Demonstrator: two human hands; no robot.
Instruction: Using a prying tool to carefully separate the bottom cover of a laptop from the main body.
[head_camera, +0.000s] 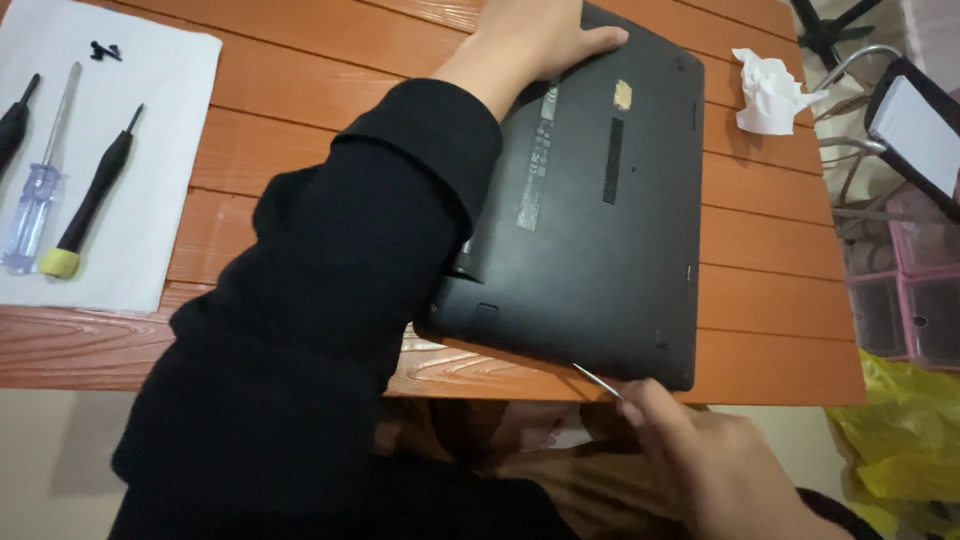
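Observation:
A black laptop (600, 200) lies upside down on the orange wooden table (760, 250), its near edge at the table's front edge. My left hand (535, 35), in a black sleeve, presses flat on the laptop's far left corner. My right hand (700, 460), below the table edge, pinches a thin metal pry tool (597, 381). The tool's tip sits at the seam of the laptop's near edge, close to its right corner.
A white sheet (150, 150) at the left holds a clear-handled screwdriver (35, 190), a black screwdriver with a yellow end (90, 200), another black tool (15, 120) and small black screws (105, 50). A crumpled tissue (770, 95) lies far right. Yellow bag (900, 440) beside the table.

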